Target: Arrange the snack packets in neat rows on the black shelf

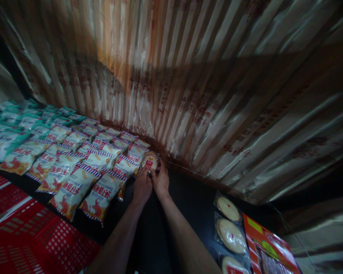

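A clear packet of round, pale flat cakes (150,161) with a red label lies at the far end of the black surface, against the snack bags. My left hand (143,185) grips its near side with bent fingers. On the packet's right edge is my right hand (161,179), its thumb and fingers around that side. Just left of the packet are rows of white snack bags (100,194) with striped edges and red lettering.
Teal snack bags (31,121) fill the far left. Red perforated baskets (45,243) stand at the lower left. More round-cake packets (231,235) and an orange package (270,247) lie at right on the black surface (185,207). Pleated plastic sheeting (171,76) rises behind.
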### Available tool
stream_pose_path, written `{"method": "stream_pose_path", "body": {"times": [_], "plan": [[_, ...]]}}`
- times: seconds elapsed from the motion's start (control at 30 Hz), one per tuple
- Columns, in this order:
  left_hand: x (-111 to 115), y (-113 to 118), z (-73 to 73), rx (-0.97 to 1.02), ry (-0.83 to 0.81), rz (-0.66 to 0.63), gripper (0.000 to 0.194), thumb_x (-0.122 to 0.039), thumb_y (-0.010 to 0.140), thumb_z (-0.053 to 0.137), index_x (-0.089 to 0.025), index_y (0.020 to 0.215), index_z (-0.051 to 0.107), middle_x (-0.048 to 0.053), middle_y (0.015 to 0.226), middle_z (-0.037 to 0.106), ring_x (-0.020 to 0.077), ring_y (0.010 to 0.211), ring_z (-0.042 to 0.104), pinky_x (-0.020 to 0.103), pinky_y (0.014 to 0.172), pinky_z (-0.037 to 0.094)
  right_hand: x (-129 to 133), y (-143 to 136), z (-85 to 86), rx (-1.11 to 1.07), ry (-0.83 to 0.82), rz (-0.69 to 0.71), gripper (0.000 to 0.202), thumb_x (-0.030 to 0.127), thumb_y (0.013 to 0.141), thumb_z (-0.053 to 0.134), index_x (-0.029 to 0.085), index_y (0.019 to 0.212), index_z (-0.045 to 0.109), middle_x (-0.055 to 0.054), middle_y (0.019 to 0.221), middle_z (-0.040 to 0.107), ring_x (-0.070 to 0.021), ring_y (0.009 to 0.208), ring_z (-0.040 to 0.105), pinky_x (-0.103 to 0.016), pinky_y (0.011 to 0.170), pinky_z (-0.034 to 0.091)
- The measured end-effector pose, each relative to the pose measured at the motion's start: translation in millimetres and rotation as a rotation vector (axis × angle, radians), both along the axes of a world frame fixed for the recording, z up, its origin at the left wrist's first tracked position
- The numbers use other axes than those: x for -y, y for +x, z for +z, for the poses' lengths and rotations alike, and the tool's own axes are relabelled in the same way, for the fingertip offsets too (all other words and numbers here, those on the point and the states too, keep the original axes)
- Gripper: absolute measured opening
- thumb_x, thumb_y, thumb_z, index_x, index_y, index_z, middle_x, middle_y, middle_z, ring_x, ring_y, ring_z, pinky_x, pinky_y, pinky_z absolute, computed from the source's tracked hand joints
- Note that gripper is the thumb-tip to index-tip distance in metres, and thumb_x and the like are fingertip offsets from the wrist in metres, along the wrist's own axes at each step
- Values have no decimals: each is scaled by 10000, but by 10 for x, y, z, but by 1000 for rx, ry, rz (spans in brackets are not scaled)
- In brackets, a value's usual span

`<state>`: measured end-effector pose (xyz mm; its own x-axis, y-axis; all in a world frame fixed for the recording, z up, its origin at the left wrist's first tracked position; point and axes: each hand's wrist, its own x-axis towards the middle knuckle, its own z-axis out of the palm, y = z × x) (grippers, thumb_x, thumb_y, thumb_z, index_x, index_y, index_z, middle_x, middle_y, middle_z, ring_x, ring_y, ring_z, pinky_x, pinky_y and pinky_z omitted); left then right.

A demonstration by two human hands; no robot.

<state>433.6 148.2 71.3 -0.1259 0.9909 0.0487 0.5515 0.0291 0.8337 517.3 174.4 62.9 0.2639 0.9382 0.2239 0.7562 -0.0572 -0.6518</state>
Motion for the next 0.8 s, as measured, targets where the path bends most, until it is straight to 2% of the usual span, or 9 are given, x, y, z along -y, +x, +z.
{"method": "stream_pose_path", "body": {"times": [0.23, 0.47, 0.67, 0.8], "plan": [[-11, -14, -38, -30, 21, -2, 474, -68, 801, 371, -175, 1233, 533, 50, 1346, 496, 163, 1302, 370, 332, 1119, 252, 16, -12, -47, 21, -4, 34, 460, 285, 832, 477, 242, 1290, 481, -73, 1044, 550, -132, 693, 576, -266, 737, 468], [7, -14, -45, -56, 35, -24, 476, -89, 806, 358, -169, 1247, 517, 40, 1364, 477, 151, 1316, 344, 297, 1125, 233, 17, -18, -67, 4, -7, 22, 453, 271, 819, 503, 270, 1272, 503, -49, 1034, 503, -105, 683, 561, -247, 717, 472], [5, -8, -48, -71, 26, -49, 467, -76, 809, 356, -84, 1250, 510, 101, 1363, 470, 161, 1319, 340, 289, 1124, 236, 11, -19, -86, -16, -7, 26, 429, 267, 822, 497, 251, 1250, 530, -48, 1017, 498, -103, 679, 559, -254, 722, 475], [6, -5, -67, -74, 69, -40, 459, -78, 808, 365, -117, 1234, 530, 82, 1345, 493, 166, 1322, 335, 309, 1119, 260, 36, -11, -87, -63, 29, 28, 443, 258, 812, 505, 248, 1254, 522, -43, 1018, 478, -91, 662, 545, -248, 727, 485]]}}
